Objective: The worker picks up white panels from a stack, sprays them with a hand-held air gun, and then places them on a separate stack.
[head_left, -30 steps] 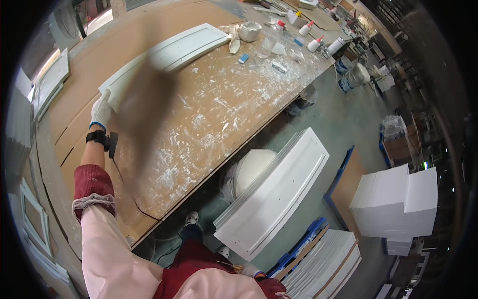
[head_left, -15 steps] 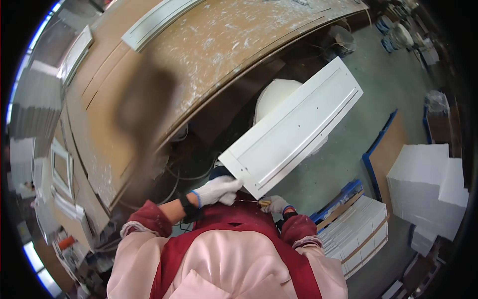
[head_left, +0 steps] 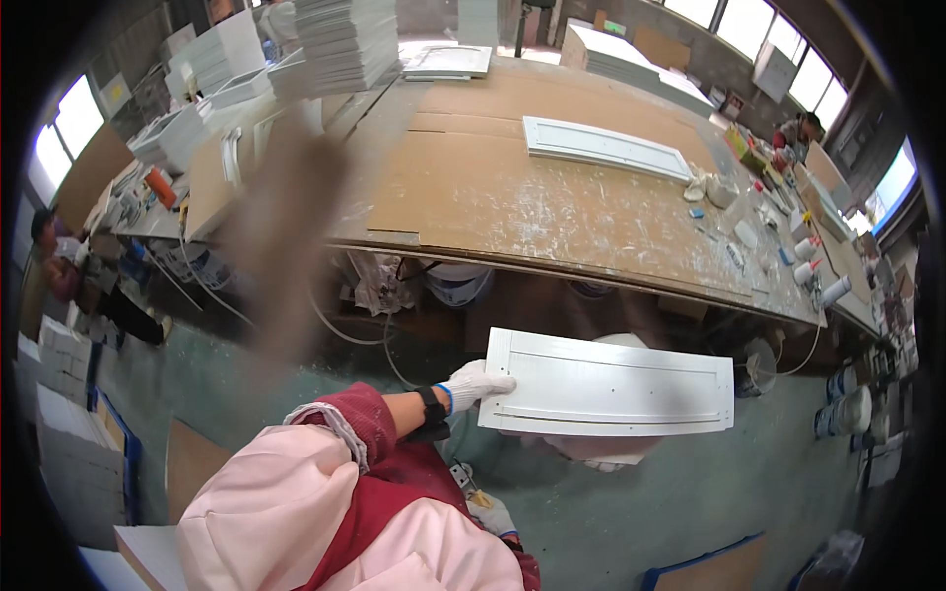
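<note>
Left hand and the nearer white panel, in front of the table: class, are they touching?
Touching. The head view shows the gloved left hand at the white panel's left end, thumb over its face without a gap.

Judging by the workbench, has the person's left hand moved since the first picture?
Yes. The left hand, earlier over the workbench, has come back past its near edge to the left end of a white panel.
</note>
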Available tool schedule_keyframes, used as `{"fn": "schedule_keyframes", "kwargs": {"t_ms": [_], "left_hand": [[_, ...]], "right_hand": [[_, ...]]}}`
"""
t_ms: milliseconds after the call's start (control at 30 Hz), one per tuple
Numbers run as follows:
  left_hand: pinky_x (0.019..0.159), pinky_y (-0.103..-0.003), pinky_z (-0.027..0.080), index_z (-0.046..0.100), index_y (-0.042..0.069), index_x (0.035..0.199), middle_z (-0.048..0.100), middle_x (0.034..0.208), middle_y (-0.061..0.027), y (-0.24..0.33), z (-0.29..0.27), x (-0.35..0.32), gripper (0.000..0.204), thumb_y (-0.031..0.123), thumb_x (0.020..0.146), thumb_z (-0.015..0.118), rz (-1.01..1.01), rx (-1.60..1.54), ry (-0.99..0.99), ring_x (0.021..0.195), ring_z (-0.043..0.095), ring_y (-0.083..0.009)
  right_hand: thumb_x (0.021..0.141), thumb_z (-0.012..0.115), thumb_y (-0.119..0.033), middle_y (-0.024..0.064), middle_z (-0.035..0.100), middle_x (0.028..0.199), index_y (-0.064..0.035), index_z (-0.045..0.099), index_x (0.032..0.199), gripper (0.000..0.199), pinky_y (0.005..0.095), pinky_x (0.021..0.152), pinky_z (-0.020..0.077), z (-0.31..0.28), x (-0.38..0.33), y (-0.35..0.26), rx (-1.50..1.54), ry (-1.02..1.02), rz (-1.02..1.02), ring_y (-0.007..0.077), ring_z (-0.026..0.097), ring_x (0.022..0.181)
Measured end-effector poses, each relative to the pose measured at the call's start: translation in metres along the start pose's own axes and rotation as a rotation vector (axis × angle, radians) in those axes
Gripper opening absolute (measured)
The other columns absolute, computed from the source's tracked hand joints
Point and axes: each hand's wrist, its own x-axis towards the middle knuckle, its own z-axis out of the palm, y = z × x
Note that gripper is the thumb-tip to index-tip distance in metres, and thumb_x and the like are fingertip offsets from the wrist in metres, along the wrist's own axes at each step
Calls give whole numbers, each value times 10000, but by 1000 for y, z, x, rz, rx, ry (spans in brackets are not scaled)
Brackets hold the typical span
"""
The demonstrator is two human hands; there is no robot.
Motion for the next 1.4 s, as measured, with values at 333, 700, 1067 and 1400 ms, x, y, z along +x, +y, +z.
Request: {"fn": "schedule_keyframes", "kwargs": {"t_ms": [333,700,1067,1400], "left_hand": [[762,-315,521,571,6,1072,632,923,-55,56,-97,-127,273,184,865,580,203,-562,-138,855,626,-163],[708,-311,510,556,7,1001,621,874,-96,-65,-323,-472,188,125,857,533,522,-583,450,790,618,-195],[817,-313,496,471,-40,1203,588,1043,-105,-120,-263,-512,464,141,805,626,221,-333,1120,914,600,-184],[738,-289,514,497,-21,1151,594,990,-81,-137,-182,-541,438,188,793,636,40,-378,1355,845,610,-165]], "right_hand": [[779,714,-90,53,632,1049,-28,597,1141,385,240,847,457,62,-30,-74,-520,-117,-393,118,585,951],[759,693,-47,88,647,1029,-43,601,1144,395,271,817,493,206,-75,-131,-796,-428,-358,157,625,919],[797,621,-304,147,643,916,-98,558,1087,361,435,698,496,388,-31,-153,-1284,-842,-860,350,621,821],[782,563,-304,158,641,1006,-115,638,1020,312,426,815,478,349,57,-122,-1607,-658,-329,359,596,950]]}}
